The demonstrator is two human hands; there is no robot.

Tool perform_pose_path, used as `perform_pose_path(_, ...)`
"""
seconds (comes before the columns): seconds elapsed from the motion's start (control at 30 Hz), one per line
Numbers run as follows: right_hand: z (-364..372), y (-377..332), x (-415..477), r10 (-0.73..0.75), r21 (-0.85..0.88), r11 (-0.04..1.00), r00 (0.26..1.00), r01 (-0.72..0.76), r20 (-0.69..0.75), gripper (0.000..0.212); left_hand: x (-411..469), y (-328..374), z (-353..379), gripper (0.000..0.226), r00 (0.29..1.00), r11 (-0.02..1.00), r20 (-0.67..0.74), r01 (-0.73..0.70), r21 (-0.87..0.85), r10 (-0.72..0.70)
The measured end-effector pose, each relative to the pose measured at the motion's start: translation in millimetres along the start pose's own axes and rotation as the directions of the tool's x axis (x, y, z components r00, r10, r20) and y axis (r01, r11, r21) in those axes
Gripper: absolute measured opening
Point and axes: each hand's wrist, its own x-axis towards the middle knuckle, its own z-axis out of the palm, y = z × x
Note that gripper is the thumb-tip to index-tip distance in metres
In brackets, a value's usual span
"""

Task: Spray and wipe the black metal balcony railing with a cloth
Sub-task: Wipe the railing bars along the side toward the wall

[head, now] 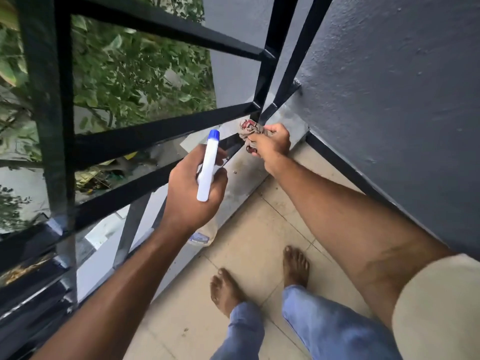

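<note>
Our right hand (pixel 272 146) clamps the crumpled beige cloth (pixel 248 132) on the black metal balcony railing (pixel 145 137), lower corner at frame centre; our left hand (pixel 189 193) grips the white blue-capped spray bottle (pixel 206 170). We judge wiping is underway, and much of it leftward probably remains

The black metal balcony railing (pixel 161 132) was painted glossy, its bars smooth enough to catch reflections. The white plastic spray bottle (pixel 207 167) looked slick, the crumpled beige printed cloth (pixel 248 129) soft and matt. The dark grey wall (pixel 389 87) was rough and pebbled, the beige floor tiles (pixel 259 224) dull, gritty.
</note>
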Motion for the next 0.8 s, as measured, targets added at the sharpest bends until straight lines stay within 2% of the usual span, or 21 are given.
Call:
perform_pose_path(0.07,0,-6,-15,-0.014,-0.039,0.999,0.999,0.016,0.05,0.039,-4,2,-5,0.016,1.0,1.0,-0.01,0.009,0.006,-0.009)
perform_pose_path(0.23,5,-18,-72,-0.166,-0.206,0.954,0.956,0.217,0.243,0.036,-20,15,-14,0.018,0.996,0.995,-0.062,0.074,0.065,-0.07)
perform_pose_path(0.3,0,-22,-98,-0.168,-0.184,0.957,0.947,0.223,0.274,0.037,-28,34,-22,0.017,0.993,0.991,-0.09,0.085,0.1,-0.076)
perform_pose_path(0.5,-17,-38,-145,-0.085,-0.205,0.966,0.945,0.155,0.315,0.038,-62,74,-51,0.015,0.976,0.985,-0.155,0.165,0.044,-0.156)
perform_pose_path(0.67,-19,-51,-210,-0.142,-0.195,0.943,0.858,0.269,0.494,0.063,-101,100,-78,0.016,0.947,0.974,-0.259,0.215,0.069,-0.191)
perform_pose_path(0.7,-18,-57,-224,-0.15,-0.189,0.94,0.841,0.285,0.52,0.061,-111,106,-85,0.014,0.94,0.971,-0.283,0.224,0.084,-0.193)
perform_pose_path(0.8,-13,-65,-257,-0.178,-0.115,0.946,0.785,0.302,0.593,0.04,-134,117,-102,0.014,0.925,0.971,-0.32,0.233,0.047,-0.206)
